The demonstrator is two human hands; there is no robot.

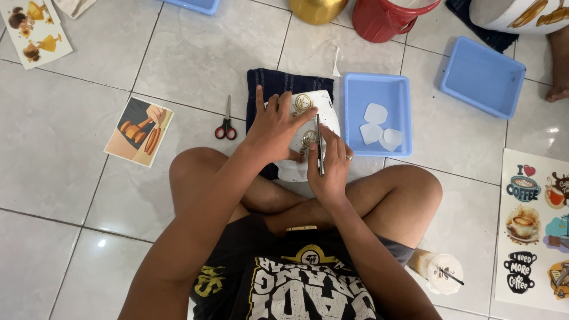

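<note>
Mug [323, 109], white and lying on its side, rested on a dark folded cloth [278, 80] on the tiled floor [201, 53], just beyond the person's crossed legs. It carried two round gold-and-brown stickers [303, 102], one farther up its side and one nearer the hands. The left hand [274, 127] lay spread over the mug's left side, fingers flat and pressing it down. The right hand [329, 163] pinched a thin dark tool [320, 145], which looked like tweezers or a blade, its tip touching the mug's surface beside the nearer sticker.

Judging from this, the tool's point could have scratched or torn the sticker if pushed too hard, and the round mug could have rolled on the cloth if the left hand eased off, smearing the sticker out of place. The left fingers sat close to the tip, so a slip might have nicked them.

Scissors [226, 125] with red handles lay to the left, and a blue tray [355, 142] with pale cut pieces sat just right of the mug.
</note>
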